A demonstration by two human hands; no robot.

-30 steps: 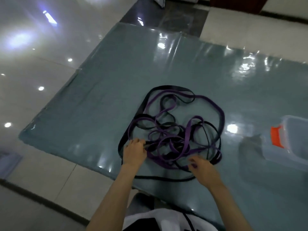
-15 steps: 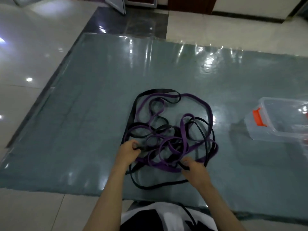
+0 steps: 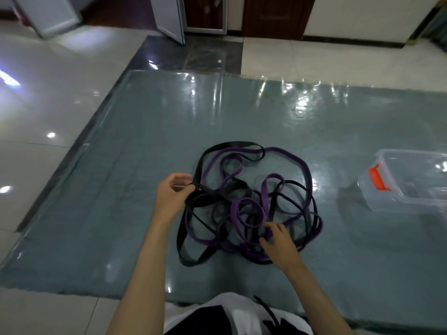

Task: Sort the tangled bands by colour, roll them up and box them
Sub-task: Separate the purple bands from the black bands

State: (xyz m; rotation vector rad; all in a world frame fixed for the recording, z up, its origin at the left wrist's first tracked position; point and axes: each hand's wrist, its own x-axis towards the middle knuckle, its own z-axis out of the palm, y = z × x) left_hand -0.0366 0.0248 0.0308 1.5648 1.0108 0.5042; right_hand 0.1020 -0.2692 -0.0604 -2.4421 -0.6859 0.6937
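Note:
A tangle of black bands and purple bands lies in a heap on a grey-green mat. My left hand pinches a wide black band at the heap's left edge and holds it a little off the mat. On the heap's near right side, my right hand presses into the purple and black loops, fingers curled among them. A clear plastic box with an orange latch stands open on the mat to the right, apart from the heap.
The mat is glossy and lies on a pale tiled floor. Doors and a white panel stand at the far wall. My lap, in black and white clothing, fills the bottom edge.
My left hand has moved up and left, lifting a black band out from the heap. The right hand has stayed in the near loops. The view has tilted up, showing more of the room.

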